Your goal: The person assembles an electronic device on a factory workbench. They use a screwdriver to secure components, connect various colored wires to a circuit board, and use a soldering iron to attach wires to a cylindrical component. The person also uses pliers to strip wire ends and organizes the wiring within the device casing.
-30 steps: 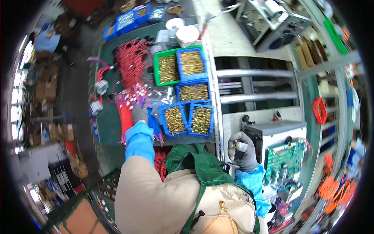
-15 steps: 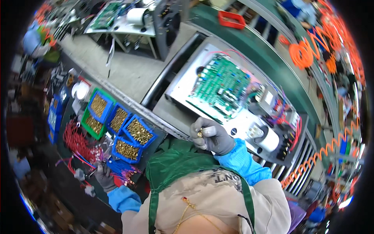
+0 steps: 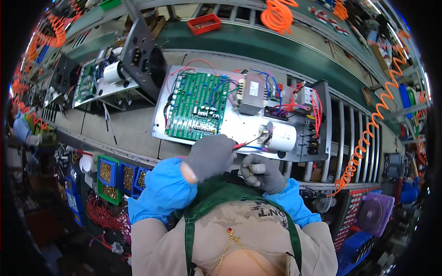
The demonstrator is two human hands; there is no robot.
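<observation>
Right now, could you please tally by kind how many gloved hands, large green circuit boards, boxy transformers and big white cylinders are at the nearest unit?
Left hand and right hand, both gloved: 2
Large green circuit board: 1
Boxy transformer: 1
Big white cylinder: 1
Total: 5

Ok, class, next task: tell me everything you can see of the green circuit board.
The green circuit board is roughly rectangular and crowded with small parts, mostly in rows, with a cluster of darker and pale components toward the person. It lies flat, populated side up, on the left part of a silvery, metal-looking panel. Blue wires run at its right side. The left hand is by its near right corner; whether they touch cannot be told.
</observation>
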